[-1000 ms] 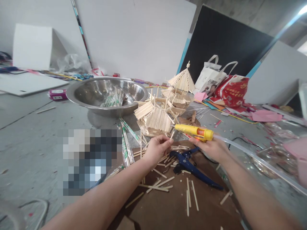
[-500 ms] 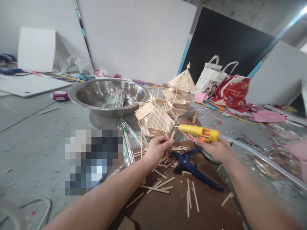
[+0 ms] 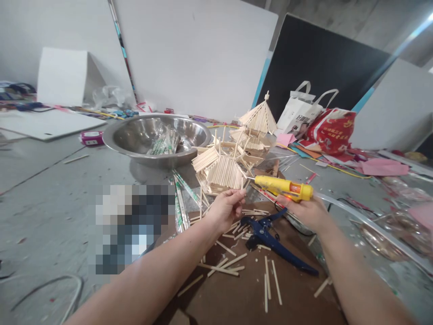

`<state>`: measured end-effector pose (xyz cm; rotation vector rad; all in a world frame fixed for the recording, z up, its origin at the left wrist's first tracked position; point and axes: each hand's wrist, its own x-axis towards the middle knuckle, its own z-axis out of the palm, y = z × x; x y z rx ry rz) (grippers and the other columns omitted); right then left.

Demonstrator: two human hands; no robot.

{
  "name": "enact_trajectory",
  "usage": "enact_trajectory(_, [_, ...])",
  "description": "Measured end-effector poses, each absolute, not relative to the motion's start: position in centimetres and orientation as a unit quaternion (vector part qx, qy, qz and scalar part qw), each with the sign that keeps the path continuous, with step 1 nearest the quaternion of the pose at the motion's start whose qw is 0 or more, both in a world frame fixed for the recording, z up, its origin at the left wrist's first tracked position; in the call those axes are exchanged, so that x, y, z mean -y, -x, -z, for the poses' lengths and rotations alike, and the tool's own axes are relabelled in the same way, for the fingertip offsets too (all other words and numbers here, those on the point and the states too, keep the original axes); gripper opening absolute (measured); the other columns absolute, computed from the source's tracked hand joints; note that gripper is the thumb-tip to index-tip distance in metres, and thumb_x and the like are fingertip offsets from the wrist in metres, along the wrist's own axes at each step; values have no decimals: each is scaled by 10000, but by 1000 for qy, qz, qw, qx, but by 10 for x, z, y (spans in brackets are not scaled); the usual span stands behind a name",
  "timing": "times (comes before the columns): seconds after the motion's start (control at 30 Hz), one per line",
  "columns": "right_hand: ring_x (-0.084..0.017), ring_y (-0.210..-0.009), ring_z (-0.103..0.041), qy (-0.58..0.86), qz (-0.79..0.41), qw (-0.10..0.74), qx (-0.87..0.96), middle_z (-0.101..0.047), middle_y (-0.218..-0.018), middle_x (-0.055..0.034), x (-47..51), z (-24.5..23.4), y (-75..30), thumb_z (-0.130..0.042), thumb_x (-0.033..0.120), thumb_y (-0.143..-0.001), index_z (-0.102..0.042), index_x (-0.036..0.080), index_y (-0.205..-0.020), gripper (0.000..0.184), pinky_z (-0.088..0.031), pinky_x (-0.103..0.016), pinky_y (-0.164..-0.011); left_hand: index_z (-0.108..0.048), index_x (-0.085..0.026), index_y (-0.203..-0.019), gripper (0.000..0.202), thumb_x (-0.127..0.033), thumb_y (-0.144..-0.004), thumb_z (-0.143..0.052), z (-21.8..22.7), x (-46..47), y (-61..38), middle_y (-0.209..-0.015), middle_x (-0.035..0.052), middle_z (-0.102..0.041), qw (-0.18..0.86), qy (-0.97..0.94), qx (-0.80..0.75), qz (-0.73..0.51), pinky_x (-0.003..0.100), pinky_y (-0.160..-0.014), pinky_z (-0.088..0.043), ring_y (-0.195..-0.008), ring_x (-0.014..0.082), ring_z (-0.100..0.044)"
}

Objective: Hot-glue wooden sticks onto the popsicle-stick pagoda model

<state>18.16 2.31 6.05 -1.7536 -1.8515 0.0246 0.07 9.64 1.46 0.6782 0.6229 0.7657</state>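
Between the thumb and fingers of my left hand (image 3: pixel 227 208) is a short wooden stick (image 3: pixel 242 183), held upright in front of the stick-built model (image 3: pixel 223 172). My right hand (image 3: pixel 306 211) is wrapped round a yellow hot glue gun (image 3: pixel 282 186) with an orange glow near its grip. Its nozzle points left, close to the stick and the model's lower right roof edge; whether it touches cannot be made out. Below my hands, a blue pair of cutters (image 3: pixel 274 239) lies among cut sticks (image 3: pixel 226 266) on a brown board (image 3: pixel 243 295).
A steel basin (image 3: pixel 118 146) with packaged sticks stands behind to the left. More stick packs (image 3: pixel 181 203) lie left of the model. A pointed-roof tower (image 3: pixel 259 118) rises behind. Paper bags (image 3: pixel 333 131) stand at the right rear. A clear tube (image 3: pixel 365 223) runs rightward from the glue gun.
The view has shifted slightly. My left hand still pinches the stick, which now stands more upright near the nozzle. My right hand keeps its hold on the glue gun.
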Motion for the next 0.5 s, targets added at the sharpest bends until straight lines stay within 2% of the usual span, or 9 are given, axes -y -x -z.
enact_trajectory(0.33, [-228, -813, -603, 675, -15, 282, 681, -657, -862, -22, -22, -57, -178, -456, 416, -735, -590, 232, -924, 296, -488, -352, -718, -443, -142, -592, 213, -231, -622, -635, -18, -99, -1, -468, -64, -464, 853, -270, -295, -335, 150, -330, -228, -305, 7, -333])
enact_trajectory(0.5, [-234, -880, -583, 685, -16, 285, 670, -643, -924, -30, -22, -53, -177, -451, 440, -733, -579, 221, -957, 338, -481, -361, -738, -441, -139, -586, 211, -232, -639, -622, -20, -100, -1, -478, -61, -467, 856, -261, -297, -333, 149, -327, -221, -308, 2, -332])
